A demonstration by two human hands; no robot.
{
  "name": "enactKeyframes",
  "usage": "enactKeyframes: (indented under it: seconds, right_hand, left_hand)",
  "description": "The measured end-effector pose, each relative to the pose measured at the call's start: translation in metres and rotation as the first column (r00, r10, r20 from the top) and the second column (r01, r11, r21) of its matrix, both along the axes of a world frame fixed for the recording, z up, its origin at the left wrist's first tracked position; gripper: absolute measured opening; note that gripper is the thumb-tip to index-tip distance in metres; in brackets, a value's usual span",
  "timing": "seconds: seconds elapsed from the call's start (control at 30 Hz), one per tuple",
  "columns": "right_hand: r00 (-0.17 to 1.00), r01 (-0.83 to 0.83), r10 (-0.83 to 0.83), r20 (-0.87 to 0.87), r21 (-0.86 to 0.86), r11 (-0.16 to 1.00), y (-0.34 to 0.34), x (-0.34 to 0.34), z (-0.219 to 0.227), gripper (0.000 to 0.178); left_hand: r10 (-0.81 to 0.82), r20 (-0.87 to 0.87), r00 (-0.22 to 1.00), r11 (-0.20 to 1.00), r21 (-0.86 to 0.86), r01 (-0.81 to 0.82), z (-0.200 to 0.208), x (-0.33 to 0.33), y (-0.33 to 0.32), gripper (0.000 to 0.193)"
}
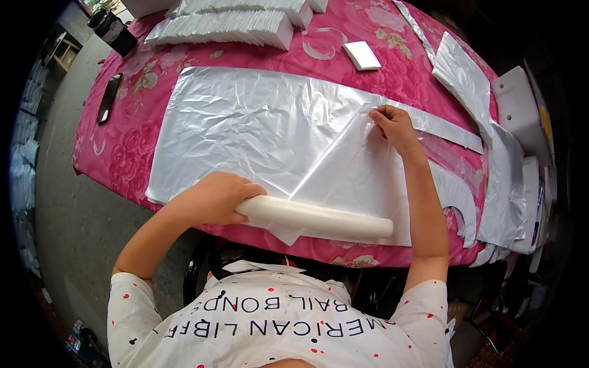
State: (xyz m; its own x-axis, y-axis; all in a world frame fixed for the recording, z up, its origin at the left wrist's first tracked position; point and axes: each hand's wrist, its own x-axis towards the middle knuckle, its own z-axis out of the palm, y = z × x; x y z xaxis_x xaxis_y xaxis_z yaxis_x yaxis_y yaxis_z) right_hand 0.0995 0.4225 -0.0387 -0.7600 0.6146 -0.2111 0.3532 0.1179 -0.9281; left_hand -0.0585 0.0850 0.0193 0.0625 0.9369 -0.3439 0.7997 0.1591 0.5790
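Plastic film roll [319, 219] — left hand [211, 197] fingers wrapped around it — right hand [392, 126] fingers pinching clear sheet [350, 165].

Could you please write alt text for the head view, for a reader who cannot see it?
A person's left hand grips a white roll at the near edge of a table with a pink floral tablecloth, while the right hand pinches up a translucent plastic sheet. Stacks of white packets lie beyond.

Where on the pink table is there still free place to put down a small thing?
Free pink cloth lies between the black phone and the silver plastic sheet, also between the sheet and the white stacks. The right edge is crowded with silver bags.
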Motion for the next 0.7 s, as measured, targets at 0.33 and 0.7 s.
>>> enactKeyframes:
  seconds: [0.33, 0.7]
  right_hand:
    - [0.99, -0.108, 0.102, 0.101, 0.052, 0.993, -0.001, -0.024, -0.001, 0.021]
    - [0.909, -0.387, 0.409, 0.078, 0.516, 0.764, -0.118, 0.032, 0.04, 0.038]
  left_hand:
    - [-0.32, -0.239, 0.917, 0.816, 0.422, 0.395, -0.067, 0.065, 0.016, 0.076]
    - [-0.198, -0.267, 0.943, 0.874, 0.387, 0.293, -0.072, 0.098, 0.004, 0.082]
